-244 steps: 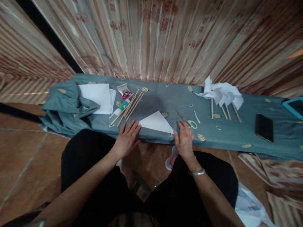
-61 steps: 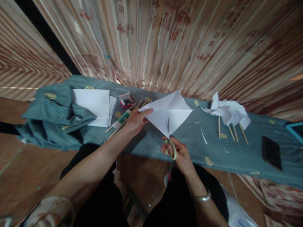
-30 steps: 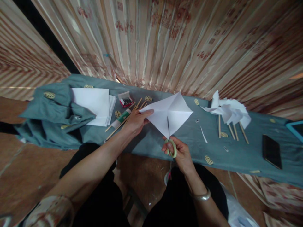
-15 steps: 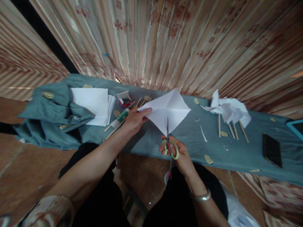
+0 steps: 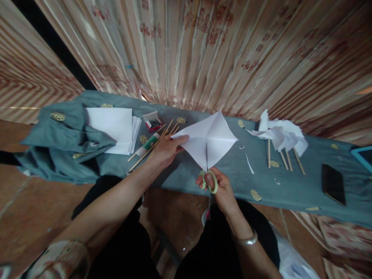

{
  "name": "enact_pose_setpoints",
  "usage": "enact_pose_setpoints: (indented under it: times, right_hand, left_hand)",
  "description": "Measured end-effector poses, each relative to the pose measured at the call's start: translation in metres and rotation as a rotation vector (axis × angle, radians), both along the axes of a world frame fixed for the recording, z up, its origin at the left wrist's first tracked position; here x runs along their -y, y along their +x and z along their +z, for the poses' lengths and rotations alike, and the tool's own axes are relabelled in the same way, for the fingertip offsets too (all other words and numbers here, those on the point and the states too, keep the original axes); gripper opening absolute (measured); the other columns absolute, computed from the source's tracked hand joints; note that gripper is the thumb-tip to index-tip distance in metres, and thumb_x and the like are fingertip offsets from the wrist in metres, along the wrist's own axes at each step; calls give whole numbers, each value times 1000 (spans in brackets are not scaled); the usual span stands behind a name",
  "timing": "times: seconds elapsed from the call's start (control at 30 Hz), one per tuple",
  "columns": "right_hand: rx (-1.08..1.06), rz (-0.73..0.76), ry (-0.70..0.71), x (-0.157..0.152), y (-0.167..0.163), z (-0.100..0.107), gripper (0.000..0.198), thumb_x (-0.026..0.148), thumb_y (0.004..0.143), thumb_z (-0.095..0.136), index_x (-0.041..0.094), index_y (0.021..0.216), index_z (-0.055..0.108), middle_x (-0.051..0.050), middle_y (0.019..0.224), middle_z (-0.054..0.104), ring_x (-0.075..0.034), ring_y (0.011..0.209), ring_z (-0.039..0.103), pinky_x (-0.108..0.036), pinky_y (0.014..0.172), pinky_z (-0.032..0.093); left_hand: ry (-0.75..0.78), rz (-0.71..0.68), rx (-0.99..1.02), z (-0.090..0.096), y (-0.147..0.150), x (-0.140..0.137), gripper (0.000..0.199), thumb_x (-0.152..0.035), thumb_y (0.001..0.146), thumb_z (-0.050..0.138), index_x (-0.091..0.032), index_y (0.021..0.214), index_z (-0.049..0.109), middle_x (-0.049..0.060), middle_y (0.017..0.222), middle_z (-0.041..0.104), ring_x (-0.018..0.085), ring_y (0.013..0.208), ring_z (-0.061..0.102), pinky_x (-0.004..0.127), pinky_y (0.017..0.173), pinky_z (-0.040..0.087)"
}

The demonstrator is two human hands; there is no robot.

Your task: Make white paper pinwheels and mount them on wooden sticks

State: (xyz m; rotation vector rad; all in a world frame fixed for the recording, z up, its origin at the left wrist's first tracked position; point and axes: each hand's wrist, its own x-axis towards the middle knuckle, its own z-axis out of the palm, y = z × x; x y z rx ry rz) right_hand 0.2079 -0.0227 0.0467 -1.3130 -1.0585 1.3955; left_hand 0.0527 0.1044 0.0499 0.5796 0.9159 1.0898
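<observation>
My left hand (image 5: 171,148) pinches the left corner of a square white sheet of paper (image 5: 216,131), held above the cloth with its corners pointing out like a diamond. Crease lines cross at the sheet's middle. In my right hand (image 5: 219,184) is a pair of scissors (image 5: 207,164) with pale green handles, fingers through the loops. The blades lie at the paper's near corner, pointing toward its centre, and look nearly closed. Behind my left hand are several wooden sticks (image 5: 142,158) and a green and white tube (image 5: 148,144).
A stack of white paper (image 5: 112,128) lies left, partly under bunched cloth. Near it stands an open small box (image 5: 152,121) of dark pieces. Paper pinwheels (image 5: 283,133) on sticks, a paper strip (image 5: 249,163), a phone (image 5: 333,184) and a blue-edged object (image 5: 363,157) lie right. A curtain (image 5: 197,58) hangs behind.
The paper has shifted slightly right and tilted. The scissor blades have drawn closer together at its near corner, and the handles have come together a little.
</observation>
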Motion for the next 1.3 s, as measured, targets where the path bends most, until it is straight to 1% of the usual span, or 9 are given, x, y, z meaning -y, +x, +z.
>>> enact_pose_setpoints:
  times: [0.27,0.37,0.5,0.7,0.97,1.07,1.17,1.3]
  right_hand:
    - [1,-40,-10,0,-1,-1,47,66,74,69,20,72,64,-1,65,66,-10,53,53,-23,50,42]
    - [7,-43,-16,-1,-1,-1,46,65,75,69,20,71,64,-1,65,66,-11,53,53,-23,50,42]
    - [6,-55,-26,-1,-1,-1,47,67,72,71,20,69,62,0,62,64,-10,51,51,-24,48,40]
    - [-21,-82,-59,-1,-1,-3,48,65,69,74,20,81,66,1,59,64,-10,50,51,-23,48,41]
    - [-21,-113,-85,-2,-1,-2,48,65,66,76,19,80,67,2,56,62,-9,47,50,-24,47,41]
    - [-21,-100,-83,-2,-1,-2,48,65,67,75,20,82,67,2,58,64,-10,48,50,-24,48,41]
    - [-36,-49,-73,0,0,-2,49,65,70,74,20,89,68,-1,66,69,-11,53,54,-24,51,43]
    - [-49,59,-73,5,0,-2,53,67,75,68,21,99,67,-4,76,72,-14,62,60,-27,56,46]
  left_hand:
    - [3,-13,17,0,0,2,35,-25,48,90,-12,75,73,3,72,73,16,69,66,29,67,55]
    - [3,-11,9,0,0,2,32,-24,49,89,-12,75,73,4,73,73,16,69,66,30,69,55]
    - [2,-15,-1,-2,-1,2,29,-23,52,87,-12,75,73,5,75,73,17,71,66,31,71,56]
    - [7,-14,-10,-3,-1,1,29,-24,53,87,-12,75,74,5,74,73,17,70,67,31,70,56]
    - [-5,1,3,-3,0,2,29,-23,51,88,-12,74,73,4,74,73,15,68,66,29,68,56]
    - [-8,-2,-7,-2,1,3,34,-24,49,89,-12,76,73,4,75,73,16,69,66,30,68,55]
    - [-8,4,-4,1,1,2,37,-26,46,91,-13,74,72,4,74,73,17,69,66,31,69,55]
    - [11,47,-20,7,-4,-4,30,-24,51,88,-14,73,71,3,73,73,17,73,67,31,72,55]
